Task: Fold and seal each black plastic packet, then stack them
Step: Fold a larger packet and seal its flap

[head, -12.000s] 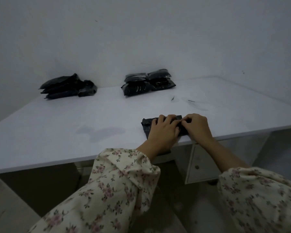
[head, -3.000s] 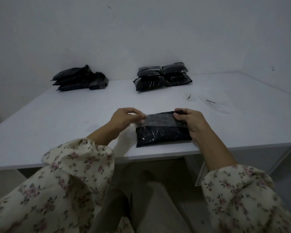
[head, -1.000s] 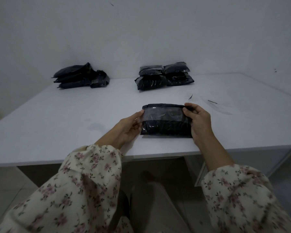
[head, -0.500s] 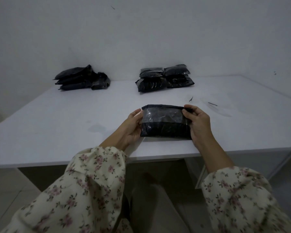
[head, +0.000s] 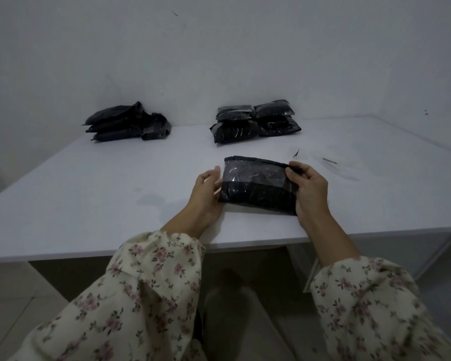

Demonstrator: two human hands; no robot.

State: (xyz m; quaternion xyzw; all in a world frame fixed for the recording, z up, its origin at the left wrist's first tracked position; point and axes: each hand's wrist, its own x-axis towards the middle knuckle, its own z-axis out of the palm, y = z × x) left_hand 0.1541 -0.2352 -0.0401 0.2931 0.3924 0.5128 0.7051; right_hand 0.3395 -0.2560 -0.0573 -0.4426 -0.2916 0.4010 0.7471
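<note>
A folded black plastic packet (head: 258, 187) with a clear flap across its upper half is held tilted up above the near part of the white table (head: 89, 194). My left hand (head: 206, 194) grips its left end and my right hand (head: 309, 191) grips its right end, thumb on the top edge. A neat stack of sealed black packets (head: 254, 121) sits at the back middle. A looser heap of black packets (head: 126, 122) lies at the back left.
Two small dark scraps (head: 296, 153) (head: 330, 160) lie on the table right of the held packet. A faint stain (head: 151, 199) marks the table left of my hands. White walls close the back and right sides. Floral sleeves cover both forearms.
Twelve seconds ago both hands pressed the packet flat at the table edge. Since then it was lifted and tilted upright; over the last second it has barely moved.
</note>
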